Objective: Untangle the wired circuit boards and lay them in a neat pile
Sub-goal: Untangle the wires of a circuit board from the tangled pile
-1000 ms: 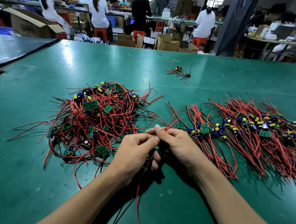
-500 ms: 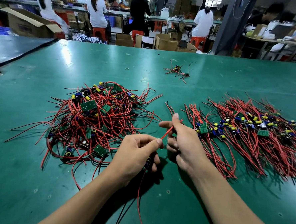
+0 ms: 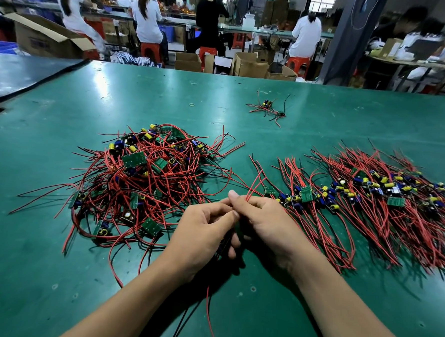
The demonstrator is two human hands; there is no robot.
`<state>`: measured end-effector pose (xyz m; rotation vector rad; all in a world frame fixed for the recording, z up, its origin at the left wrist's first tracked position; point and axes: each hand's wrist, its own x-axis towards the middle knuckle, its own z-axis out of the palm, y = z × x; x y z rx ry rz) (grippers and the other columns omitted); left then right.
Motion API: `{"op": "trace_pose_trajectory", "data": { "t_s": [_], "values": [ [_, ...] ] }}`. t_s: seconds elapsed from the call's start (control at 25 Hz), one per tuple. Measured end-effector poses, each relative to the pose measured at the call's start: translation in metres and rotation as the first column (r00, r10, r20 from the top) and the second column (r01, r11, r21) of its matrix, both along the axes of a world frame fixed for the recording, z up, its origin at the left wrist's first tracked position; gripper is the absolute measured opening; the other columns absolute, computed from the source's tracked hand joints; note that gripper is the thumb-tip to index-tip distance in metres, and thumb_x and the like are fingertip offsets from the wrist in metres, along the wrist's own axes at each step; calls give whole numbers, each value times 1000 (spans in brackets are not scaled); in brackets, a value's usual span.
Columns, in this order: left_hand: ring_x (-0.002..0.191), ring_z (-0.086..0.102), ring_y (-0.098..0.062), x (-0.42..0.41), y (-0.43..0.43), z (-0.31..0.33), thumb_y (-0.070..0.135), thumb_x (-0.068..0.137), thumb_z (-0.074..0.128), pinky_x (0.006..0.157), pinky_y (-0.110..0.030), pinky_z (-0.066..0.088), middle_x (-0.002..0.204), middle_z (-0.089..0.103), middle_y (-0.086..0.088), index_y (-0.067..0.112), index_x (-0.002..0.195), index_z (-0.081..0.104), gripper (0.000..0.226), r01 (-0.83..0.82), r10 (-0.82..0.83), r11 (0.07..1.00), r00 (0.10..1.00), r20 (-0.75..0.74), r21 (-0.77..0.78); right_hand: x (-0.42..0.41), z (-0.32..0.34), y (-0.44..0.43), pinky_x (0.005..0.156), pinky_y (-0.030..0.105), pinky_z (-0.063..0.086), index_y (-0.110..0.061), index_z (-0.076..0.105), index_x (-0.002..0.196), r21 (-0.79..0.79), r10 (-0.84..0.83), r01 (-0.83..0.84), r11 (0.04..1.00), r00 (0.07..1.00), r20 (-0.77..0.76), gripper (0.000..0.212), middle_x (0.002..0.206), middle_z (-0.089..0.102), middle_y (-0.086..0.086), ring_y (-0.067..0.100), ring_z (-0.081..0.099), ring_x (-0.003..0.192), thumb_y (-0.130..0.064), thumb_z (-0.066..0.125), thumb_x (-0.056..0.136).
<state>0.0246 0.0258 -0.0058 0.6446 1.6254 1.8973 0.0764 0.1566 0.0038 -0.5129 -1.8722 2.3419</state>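
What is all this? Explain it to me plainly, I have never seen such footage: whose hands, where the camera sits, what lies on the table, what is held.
No machine here: these are a person's two bare hands, filmed by one wide-angle camera worn on the head, looking forward and down. The left hand and right hand meet over a green table and both pinch one bundle of red and black wires; any board on it is hidden between the fingers. Left of the hands lies a tangled heap of wired circuit boards. To the right is the neat pile, wires combed the same way. Farther back lie a stray wired board and a rubber band.
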Motion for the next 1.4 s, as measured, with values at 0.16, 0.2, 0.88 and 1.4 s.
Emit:
{"op": "trace_pose_trajectory", "data": {
  "t_s": [0.16,0.2,0.88,1.4],
  "values": [
    [38,51,-19,0,1,-1,12,96,59,40,-21,42,52,59,-11,-2,86,67,19,-7,6,999,1000,-29,-36,-1,3,5,35,14,29,-1,69,93,70,-34,31,997,999,40,36,41,44,-4,5,35,30,-34,57,101],
    [38,51,-19,0,2,0,13,96,59,41,-20,42,52,60,-10,-2,86,66,19,-3,1,999,999,-45,-52,-3,3,9,36,15,26,-1,70,93,118,-86,80,990,995,44,38,41,38,-4,6,30,32,-36,56,102],
    [60,66,-26,-8,8,11,46,99,42,58,-32,55,74,69,-15,4,111,60,48,-62,31,995,937,349,79,-4,2,21,39,20,25,-9,74,103,-11,-235,235,972,971,32,82,60,45,-6,8,31,40,-80,57,67],
    [92,73,-29,-16,4,14,70,90,28,73,-35,60,116,71,-10,20,140,45,73,-60,-29,983,879,477,171,5,-1,-18,54,16,44,-22,59,88,695,-132,192,693,981,-140,30,73,67,-7,6,55,53,-22,85,73]
  ]
}}
